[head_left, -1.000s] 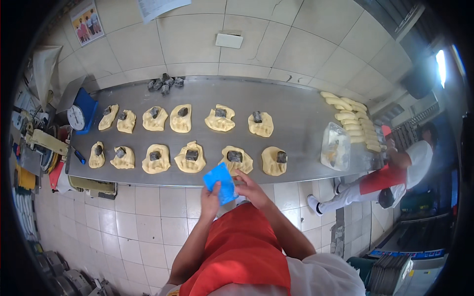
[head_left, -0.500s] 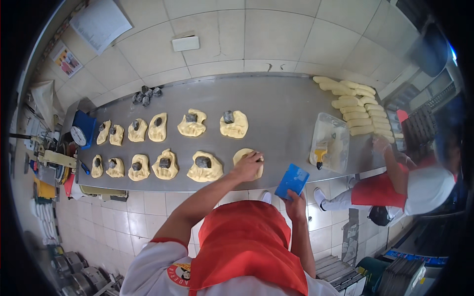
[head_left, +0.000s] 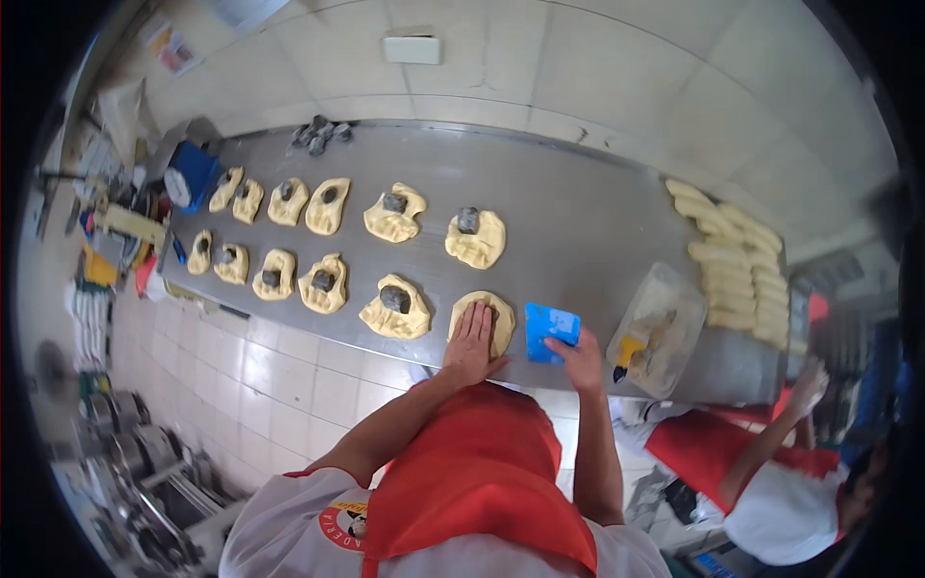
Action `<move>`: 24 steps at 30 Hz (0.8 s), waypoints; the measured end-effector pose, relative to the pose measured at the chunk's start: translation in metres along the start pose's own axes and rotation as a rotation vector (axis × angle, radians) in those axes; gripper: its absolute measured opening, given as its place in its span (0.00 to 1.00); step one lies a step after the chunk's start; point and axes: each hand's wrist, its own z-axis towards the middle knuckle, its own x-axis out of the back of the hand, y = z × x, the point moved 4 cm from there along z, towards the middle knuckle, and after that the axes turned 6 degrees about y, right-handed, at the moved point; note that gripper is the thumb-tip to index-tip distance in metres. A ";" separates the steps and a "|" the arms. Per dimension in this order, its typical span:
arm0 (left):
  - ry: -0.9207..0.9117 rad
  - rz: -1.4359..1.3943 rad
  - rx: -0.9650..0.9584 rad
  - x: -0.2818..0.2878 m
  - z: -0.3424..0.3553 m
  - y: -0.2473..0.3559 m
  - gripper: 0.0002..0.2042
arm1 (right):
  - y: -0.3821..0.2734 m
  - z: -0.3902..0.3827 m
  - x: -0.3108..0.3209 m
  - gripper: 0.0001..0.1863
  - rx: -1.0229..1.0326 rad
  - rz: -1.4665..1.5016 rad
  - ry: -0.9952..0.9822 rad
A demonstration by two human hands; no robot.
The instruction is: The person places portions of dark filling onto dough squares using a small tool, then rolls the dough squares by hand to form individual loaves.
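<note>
My left hand (head_left: pixel 470 339) lies flat, fingers stretched out, on a round of pale yellow dough (head_left: pixel 503 326) near the table's front edge. Part of the round is hidden under the palm. In my right hand (head_left: pixel 578 360) is a blue dough scraper (head_left: pixel 547 326), held at or just over the table right of that round; whether it touches the metal I cannot tell. Leftward stretch two rows of flattened dough pieces (head_left: pixel 412 324), each bearing a dark grey lump (head_left: pixel 394 299). No lump shows on the round beneath my hand.
Several loose dark lumps (head_left: pixel 318 135) lie by the wall. A blue scale (head_left: pixel 198 173) stands at the table's left end. To the right are a clear plastic tub (head_left: pixel 679 332) with a yellow brush (head_left: pixel 629 349), long dough rolls (head_left: pixel 727 279) and a co-worker (head_left: pixel 761 472) in a red apron.
My left hand has flattened out over the dough round. The right hand has brought the scraper forward over the table. The view has turned, and the co-worker's hand has left the rolls.
</note>
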 end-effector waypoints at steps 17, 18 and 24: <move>-0.306 -0.001 0.112 0.003 -0.033 0.007 0.55 | -0.049 0.176 -0.190 0.23 0.344 -1.363 -1.053; -0.316 -0.048 0.131 0.001 -0.032 0.007 0.54 | -0.057 0.170 -0.199 0.23 0.359 -1.423 -1.003; -0.351 -0.068 0.159 0.007 -0.030 0.006 0.52 | -0.046 0.183 -0.197 0.23 0.379 -1.363 -0.762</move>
